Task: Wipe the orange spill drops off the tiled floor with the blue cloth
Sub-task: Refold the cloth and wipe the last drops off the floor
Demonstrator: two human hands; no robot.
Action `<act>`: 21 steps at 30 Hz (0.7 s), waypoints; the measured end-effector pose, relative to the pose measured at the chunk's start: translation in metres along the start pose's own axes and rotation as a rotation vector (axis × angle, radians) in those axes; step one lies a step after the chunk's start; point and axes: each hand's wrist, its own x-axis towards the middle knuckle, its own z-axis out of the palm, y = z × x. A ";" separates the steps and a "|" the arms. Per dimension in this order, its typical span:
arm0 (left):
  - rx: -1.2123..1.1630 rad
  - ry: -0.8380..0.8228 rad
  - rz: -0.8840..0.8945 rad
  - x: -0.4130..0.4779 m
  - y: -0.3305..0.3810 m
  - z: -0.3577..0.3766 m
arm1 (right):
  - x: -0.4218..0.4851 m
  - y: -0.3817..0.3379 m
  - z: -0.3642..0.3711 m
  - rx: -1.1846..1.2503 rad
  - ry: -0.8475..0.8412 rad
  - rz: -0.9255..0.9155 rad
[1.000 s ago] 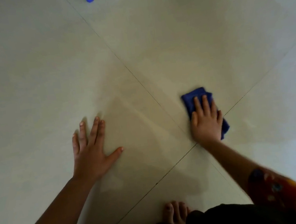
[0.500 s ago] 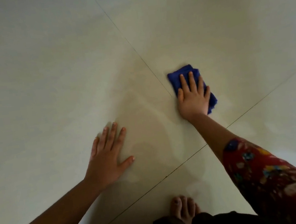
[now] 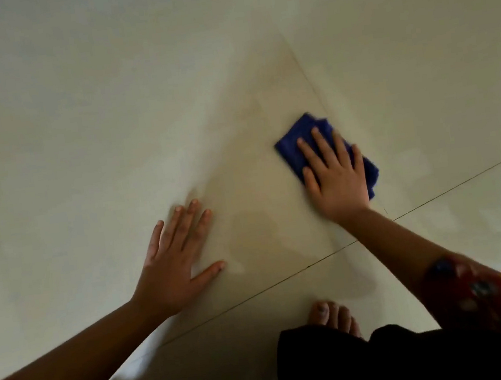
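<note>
The blue cloth (image 3: 327, 151) is pressed flat under the spread right hand (image 3: 335, 175) at two o'clock for wiping — weight is borne by the splayed left hand (image 3: 175, 257) on the tiled floor (image 3: 76, 133).

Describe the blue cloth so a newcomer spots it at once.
On the pale tiled floor, two dark grout lines cross right of centre. Just up-left of there the right hand presses flat on the blue cloth. It is the only solid-blue thing; the left hand rests on bare tile.
</note>
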 end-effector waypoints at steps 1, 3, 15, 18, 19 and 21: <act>-0.007 0.021 -0.010 -0.001 0.000 -0.001 | 0.017 -0.010 0.000 0.012 0.005 0.079; -0.013 0.060 -0.042 -0.002 -0.002 -0.001 | 0.033 -0.043 0.004 -0.001 0.019 0.051; 0.092 0.041 -0.196 -0.013 -0.061 -0.015 | 0.159 -0.077 -0.012 0.049 0.008 0.185; 0.153 -0.030 -0.091 -0.027 -0.095 -0.036 | 0.179 -0.138 -0.009 0.048 -0.040 0.104; 0.158 -0.047 -0.084 -0.031 -0.106 -0.045 | 0.174 -0.160 -0.004 0.037 -0.061 -0.022; 0.143 -0.078 -0.109 -0.045 -0.126 -0.061 | 0.138 -0.198 0.010 -0.001 -0.060 -0.337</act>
